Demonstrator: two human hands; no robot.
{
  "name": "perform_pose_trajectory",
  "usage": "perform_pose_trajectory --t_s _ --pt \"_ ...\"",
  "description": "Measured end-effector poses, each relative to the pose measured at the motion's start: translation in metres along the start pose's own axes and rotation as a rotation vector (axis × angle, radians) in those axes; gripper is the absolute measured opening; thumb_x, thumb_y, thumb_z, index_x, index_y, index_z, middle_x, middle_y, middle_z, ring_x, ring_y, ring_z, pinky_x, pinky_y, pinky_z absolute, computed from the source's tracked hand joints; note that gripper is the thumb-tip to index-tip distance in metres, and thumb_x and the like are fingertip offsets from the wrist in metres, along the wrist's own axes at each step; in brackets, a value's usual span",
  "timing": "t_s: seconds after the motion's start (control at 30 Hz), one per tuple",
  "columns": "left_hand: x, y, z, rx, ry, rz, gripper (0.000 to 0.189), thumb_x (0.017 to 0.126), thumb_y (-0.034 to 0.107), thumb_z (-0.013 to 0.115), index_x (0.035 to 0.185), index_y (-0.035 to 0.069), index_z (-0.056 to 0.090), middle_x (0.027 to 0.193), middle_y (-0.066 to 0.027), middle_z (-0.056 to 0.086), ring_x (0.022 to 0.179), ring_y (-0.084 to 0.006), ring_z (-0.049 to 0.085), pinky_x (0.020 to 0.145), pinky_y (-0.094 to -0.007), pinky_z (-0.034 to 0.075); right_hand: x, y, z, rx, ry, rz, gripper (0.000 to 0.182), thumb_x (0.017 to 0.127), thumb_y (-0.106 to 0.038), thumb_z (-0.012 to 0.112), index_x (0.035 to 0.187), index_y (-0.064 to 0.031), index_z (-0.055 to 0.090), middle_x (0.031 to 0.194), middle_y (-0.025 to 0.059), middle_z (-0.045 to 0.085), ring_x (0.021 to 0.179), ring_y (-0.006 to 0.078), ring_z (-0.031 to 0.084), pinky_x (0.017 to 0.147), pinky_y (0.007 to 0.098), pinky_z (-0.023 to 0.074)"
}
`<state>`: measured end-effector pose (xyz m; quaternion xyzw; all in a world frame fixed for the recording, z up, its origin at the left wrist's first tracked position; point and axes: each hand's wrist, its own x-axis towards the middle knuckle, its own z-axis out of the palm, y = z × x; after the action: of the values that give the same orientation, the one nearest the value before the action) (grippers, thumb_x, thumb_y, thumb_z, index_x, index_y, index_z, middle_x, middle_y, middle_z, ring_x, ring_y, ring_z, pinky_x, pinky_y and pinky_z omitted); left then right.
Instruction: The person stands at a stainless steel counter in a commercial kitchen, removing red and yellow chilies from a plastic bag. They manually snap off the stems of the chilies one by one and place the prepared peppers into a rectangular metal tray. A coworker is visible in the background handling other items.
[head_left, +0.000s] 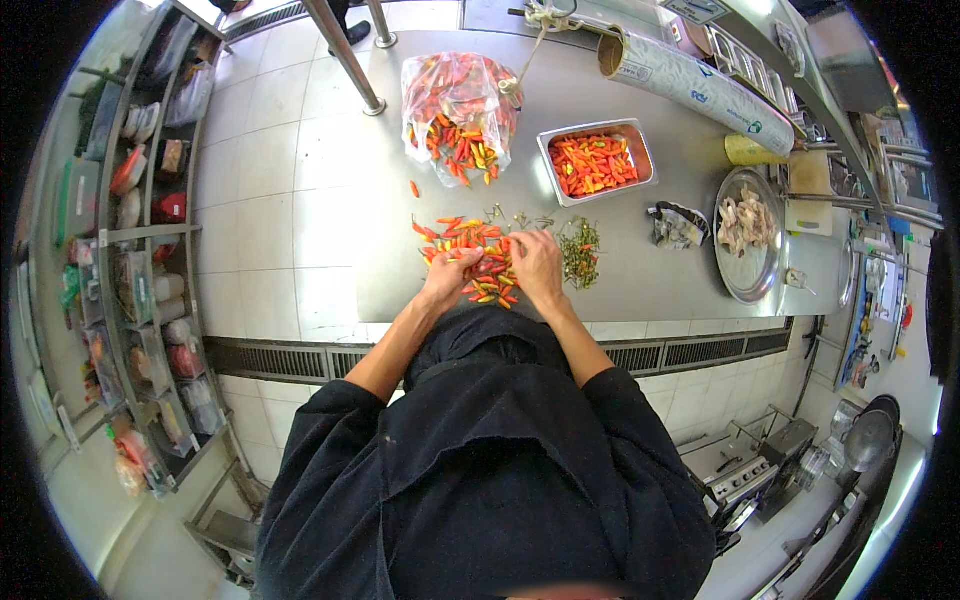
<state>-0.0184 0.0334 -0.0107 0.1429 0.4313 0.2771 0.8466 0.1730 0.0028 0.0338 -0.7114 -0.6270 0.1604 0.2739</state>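
A loose heap of red, orange and yellow chili peppers lies on the stainless steel table in front of me. My left hand is over the heap's left side, its thumb and fingers pinched together on what looks like a chili pepper. Over the right side, my right hand has its fingers curled down among the peppers; whether they grip one is hidden. Right of that hand sits a pile of green chili stems. A few more stems are scattered just beyond the heap.
Beyond the heap, a clear plastic bag spills chili peppers. A steel pan holds orange-red ones. To the right are a crumpled plastic wrapper and a round metal tray with pale pieces of food. A large film roll hangs above.
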Motion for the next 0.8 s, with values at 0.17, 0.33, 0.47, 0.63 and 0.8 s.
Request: perform_pose_trajectory --t_s 0.17,0.33,0.47,0.63,0.8 --pt "-0.009 0.014 -0.027 -0.003 0.044 0.016 0.012 0.098 0.008 0.065 0.107 0.0 0.065 0.098 -0.009 0.07 0.083 -0.0162 0.067 0.083 -0.0316 0.057 0.026 0.013 0.008 -0.089 -0.144 -0.02 0.022 0.086 -0.007 0.066 0.105 -0.0041 0.075 0.104 0.0169 0.069 0.1 0.0358 0.062 0.096 0.0453 0.0498" --pt "-0.013 0.024 -0.036 -0.113 0.093 0.028 0.016 0.095 0.001 0.062 0.111 0.001 0.064 0.1 -0.0097 0.068 0.085 -0.0183 0.067 0.084 -0.032 0.058 0.052 -0.003 0.051 -0.058 -0.208 -0.127 0.023 0.087 -0.008 0.065 0.108 -0.006 0.074 0.103 0.0177 0.069 0.102 0.036 0.063 0.095 0.0454 0.0503" --pt "-0.019 0.03 -0.035 -0.049 0.03 0.052 0.018 0.096 0.002 0.061 0.113 0.001 0.063 0.104 -0.0079 0.067 0.09 -0.0167 0.065 0.088 -0.0335 0.056 0.053 0.006 0.055 -0.159 -0.345 -0.106 0.016 0.089 -0.011 0.066 0.102 -0.0062 0.074 0.105 0.0168 0.071 0.105 0.0364 0.063 0.092 0.0448 0.051" --pt "-0.018 0.028 -0.034 -0.048 0.058 0.058 0.02 0.096 0.004 0.066 0.115 0.001 0.064 0.103 -0.0071 0.069 0.087 -0.0151 0.067 0.083 -0.0308 0.057 0.04 0.003 0.026 0.214 -0.36 0.162 0.013 0.09 -0.014 0.07 0.096 -0.0028 0.074 0.105 0.0193 0.072 0.091 0.0346 0.07 0.081 0.0418 0.0549" --pt "-0.016 0.013 -0.022 0.048 -0.063 0.082 0.021 0.099 0.015 0.069 0.114 0.001 0.067 0.104 -0.0069 0.071 0.089 -0.0151 0.068 0.084 -0.0292 0.057 0.006 -0.012 0.016 0.813 -0.581 0.33 0.023 0.098 -0.012 0.068 0.116 0.0021 0.071 0.103 0.0077 0.075 0.092 0.0157 0.072 0.083 0.0309 0.0574"
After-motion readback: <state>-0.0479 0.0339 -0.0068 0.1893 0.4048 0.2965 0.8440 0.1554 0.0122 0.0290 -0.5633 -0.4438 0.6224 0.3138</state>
